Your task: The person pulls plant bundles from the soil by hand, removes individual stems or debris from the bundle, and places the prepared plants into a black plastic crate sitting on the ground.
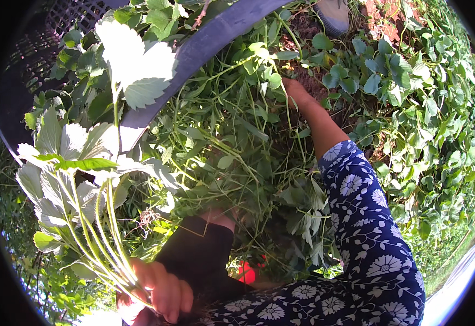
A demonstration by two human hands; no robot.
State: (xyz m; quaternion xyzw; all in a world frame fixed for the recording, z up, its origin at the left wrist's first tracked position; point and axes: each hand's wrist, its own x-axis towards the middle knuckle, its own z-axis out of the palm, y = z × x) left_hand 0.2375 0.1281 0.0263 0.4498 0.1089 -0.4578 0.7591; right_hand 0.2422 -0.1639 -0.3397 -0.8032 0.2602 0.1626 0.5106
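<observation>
My left hand (162, 287), low on the left, is closed around a bunch of long pale stems (98, 228). Toothed green leaves resembling strawberry leaves (135, 53) fan out from the stems, some glaring white in the sun. At the upper middle, my right hand (293, 90) reaches down among low plants beside reddish soil. Leaves and stems cover its fingers, so its grip is hidden. Thin runners (288, 110) hang in front of that wrist. Beneath the right arm lies a tangle of long-stemmed greenery (229, 134).
A black plastic crate (221, 30) with lattice walls stands at upper left, leafy plants in it. A shoe (333, 18) rests on soil at the top. Low leafy plants (417, 102) spread along the right. A red thing (246, 273) shows near my dark-clothed leg (200, 242).
</observation>
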